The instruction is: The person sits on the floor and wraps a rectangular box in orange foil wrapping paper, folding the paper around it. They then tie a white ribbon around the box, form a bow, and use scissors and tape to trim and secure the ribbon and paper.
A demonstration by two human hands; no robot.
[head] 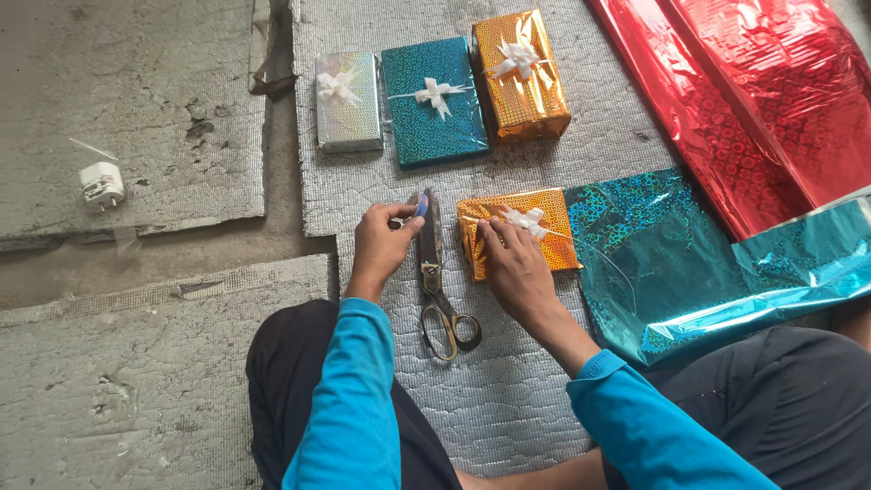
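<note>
My right hand (515, 268) presses flat on a small box wrapped in orange foil (555, 238), its fingers touching the white ribbon bow (526, 219) on top. My left hand (381, 238) pinches a small blue and white object (421, 206), too small to identify, just left of the large scissors (435, 277) lying on the grey mat between the hands. Both arms wear blue sleeves.
Three wrapped boxes with white bows stand in a row farther back: silver (348, 102), teal (434, 102), orange (521, 76). Teal foil sheet (671, 263) and red foil sheet (753, 100) spread at right. A white plug adapter (102, 184) lies at left on the grey mat (508, 390).
</note>
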